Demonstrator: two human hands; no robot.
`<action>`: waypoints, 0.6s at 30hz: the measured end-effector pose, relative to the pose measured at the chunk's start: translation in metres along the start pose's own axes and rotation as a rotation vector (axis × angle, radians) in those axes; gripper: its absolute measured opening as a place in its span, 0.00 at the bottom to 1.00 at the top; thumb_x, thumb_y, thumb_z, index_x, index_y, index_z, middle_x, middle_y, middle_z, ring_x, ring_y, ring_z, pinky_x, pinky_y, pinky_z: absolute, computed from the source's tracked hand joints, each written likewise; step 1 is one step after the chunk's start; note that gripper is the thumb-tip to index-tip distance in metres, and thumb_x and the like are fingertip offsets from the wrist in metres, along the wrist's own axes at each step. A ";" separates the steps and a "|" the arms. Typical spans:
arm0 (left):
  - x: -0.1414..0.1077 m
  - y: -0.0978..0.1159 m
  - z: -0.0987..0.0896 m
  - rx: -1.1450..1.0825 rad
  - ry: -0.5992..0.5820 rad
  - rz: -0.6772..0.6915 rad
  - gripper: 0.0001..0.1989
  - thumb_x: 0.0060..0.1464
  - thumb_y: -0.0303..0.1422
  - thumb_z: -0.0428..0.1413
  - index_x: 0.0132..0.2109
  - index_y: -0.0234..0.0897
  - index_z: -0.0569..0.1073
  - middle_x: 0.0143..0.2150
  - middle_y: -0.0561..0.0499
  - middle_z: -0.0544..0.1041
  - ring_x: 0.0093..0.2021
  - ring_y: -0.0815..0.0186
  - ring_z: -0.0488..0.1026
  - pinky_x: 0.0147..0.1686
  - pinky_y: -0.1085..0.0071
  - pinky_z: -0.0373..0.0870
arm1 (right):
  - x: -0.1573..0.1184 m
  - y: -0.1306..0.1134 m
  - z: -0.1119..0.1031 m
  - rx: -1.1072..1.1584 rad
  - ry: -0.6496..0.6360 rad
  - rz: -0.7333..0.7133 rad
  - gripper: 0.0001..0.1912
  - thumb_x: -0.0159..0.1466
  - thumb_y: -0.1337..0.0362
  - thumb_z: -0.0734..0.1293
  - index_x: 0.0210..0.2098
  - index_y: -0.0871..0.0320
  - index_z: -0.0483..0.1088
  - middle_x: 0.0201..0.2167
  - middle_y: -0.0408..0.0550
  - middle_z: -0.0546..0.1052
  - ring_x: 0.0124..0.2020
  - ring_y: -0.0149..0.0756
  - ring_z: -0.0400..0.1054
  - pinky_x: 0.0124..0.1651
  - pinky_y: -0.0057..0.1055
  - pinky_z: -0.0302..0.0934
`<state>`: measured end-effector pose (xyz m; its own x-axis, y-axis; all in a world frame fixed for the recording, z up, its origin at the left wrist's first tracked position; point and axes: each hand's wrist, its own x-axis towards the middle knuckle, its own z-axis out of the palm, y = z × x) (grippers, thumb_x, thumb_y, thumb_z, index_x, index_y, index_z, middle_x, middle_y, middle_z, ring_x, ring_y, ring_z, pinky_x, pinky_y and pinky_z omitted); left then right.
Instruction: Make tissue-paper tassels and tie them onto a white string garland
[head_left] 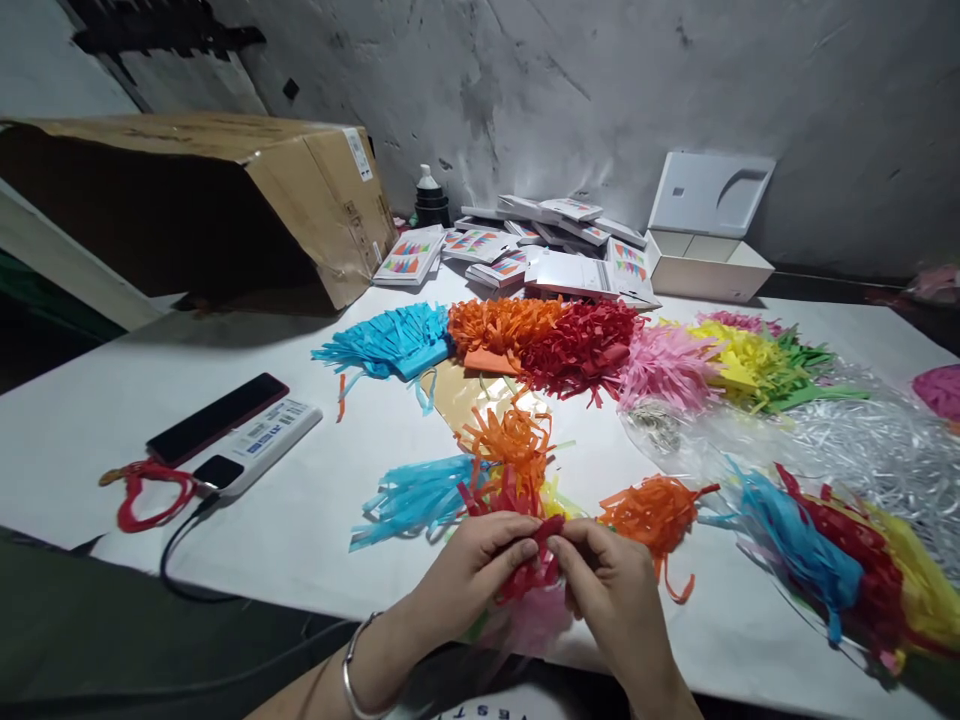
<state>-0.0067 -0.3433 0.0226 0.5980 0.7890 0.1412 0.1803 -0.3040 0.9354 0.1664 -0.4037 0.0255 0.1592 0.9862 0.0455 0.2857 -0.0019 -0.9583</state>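
Note:
Both hands are closed on a red tissue paper tassel (pixel 525 580) near the table's front edge. My left hand (pixel 487 560) pinches its twisted middle between thumb and fingers. Close beside it, my right hand (pixel 607 570) pinches the same twist from the other side. Red fringe strips spread above and below the fingers. Just beyond lie an orange tassel (pixel 514 440) and a blue tassel (pixel 420 495), with bits of yellow fringe. Another orange tassel (pixel 652 515) rests right of my right hand. Pink fringe (pixel 536 620) hangs below the hands.
Fringed paper stacks in blue (pixel 397 335), orange (pixel 502 330), red (pixel 585 345), pink (pixel 667 365) and yellow (pixel 750 360) line the middle. Behind are flat printed boxes (pixel 484 245) and a cardboard box (pixel 322 200). A phone (pixel 217 415) and power bank (pixel 262 440) lie left; silver tinsel (pixel 862 440) right.

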 end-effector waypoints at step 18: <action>-0.008 -0.012 0.018 0.198 -0.082 0.412 0.13 0.67 0.31 0.50 0.53 0.37 0.75 0.47 0.43 0.81 0.46 0.60 0.77 0.47 0.67 0.73 | 0.012 0.012 -0.005 0.672 0.308 -0.103 0.06 0.71 0.56 0.62 0.40 0.50 0.65 0.22 0.35 0.69 0.19 0.27 0.60 0.23 0.22 0.57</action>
<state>0.0008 -0.3554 0.0045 0.7096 0.5384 0.4546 0.0557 -0.6860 0.7255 0.1764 -0.3924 0.0163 0.4487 0.8847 0.1267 -0.3103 0.2871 -0.9062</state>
